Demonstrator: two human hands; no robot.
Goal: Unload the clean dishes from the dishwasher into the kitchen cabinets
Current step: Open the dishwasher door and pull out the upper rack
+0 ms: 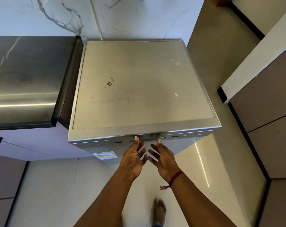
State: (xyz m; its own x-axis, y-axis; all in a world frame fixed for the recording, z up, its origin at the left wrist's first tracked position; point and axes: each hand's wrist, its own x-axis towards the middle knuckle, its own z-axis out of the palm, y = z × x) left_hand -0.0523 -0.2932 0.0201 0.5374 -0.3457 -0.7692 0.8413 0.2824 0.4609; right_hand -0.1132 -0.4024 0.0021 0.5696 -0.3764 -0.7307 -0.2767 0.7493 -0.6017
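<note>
Looks down on a grey dishwasher (139, 79), door shut, standing against the marble wall just beside a dark counter (24, 76). Reaches both hands toward the handle (148, 137) at the top front edge. Holds the left hand (135, 157) and right hand (162, 159) close together, palms turned inward, fingers straight and spread, gripping nothing. Possibly brushes the handle with the fingertips, though hard to tell from above. Wears a red thread (175, 176) on the right wrist. Shows a label (105, 155) on the door front and a bare foot (158, 210) on the pale floor.
</note>
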